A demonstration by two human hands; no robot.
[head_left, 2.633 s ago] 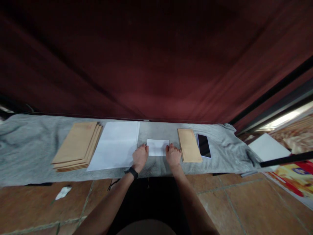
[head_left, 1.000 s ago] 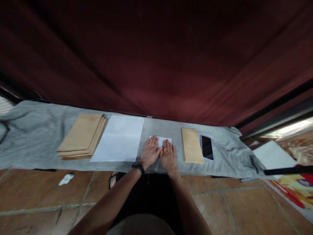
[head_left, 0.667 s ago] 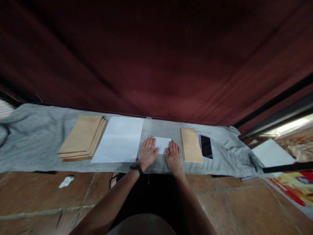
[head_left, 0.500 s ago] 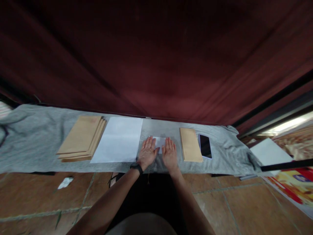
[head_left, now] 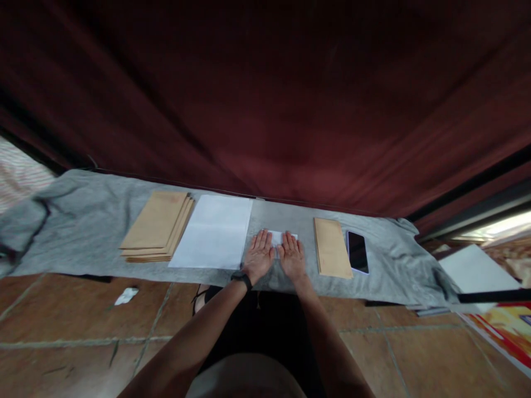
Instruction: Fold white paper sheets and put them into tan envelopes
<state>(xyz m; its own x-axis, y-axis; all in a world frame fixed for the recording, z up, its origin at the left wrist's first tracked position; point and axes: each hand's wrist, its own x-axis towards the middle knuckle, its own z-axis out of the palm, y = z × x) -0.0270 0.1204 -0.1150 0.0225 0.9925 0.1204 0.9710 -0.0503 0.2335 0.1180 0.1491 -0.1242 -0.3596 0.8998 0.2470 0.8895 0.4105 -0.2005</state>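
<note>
Closest to me were the person's dark trousers (head_left: 269, 326), the legs set against the near edge of the table, with a brown tiled floor (head_left: 427, 359) to either side. A crumpled white scrap (head_left: 126, 296) lay on the tiles, off to the left. Both bare forearms reached forward, and a black watch (head_left: 243, 279) circled the left wrist.

The left hand (head_left: 259, 258) was palm down and flat, its fingers straight and only slightly parted, over the left part of a small white paper (head_left: 277, 238). The right hand (head_left: 292, 258) mirrored it over the right part, just as flat, so neither was curled in a grip. The thumbs pointed towards each other with a gap between, where the paper showed; it lay on the grey cloth (head_left: 95, 221) covering the table.

Left of the hands I could see large white sheets (head_left: 211, 232), and just beside those a fanned stack of brown envelopes (head_left: 155, 221). To the right lay a narrow brown envelope bundle (head_left: 332, 249), slightly askew, with a phone (head_left: 358, 252), dark screen up, close by it. Beyond the table's far edge rose a dark red backdrop (head_left: 265, 110).
</note>
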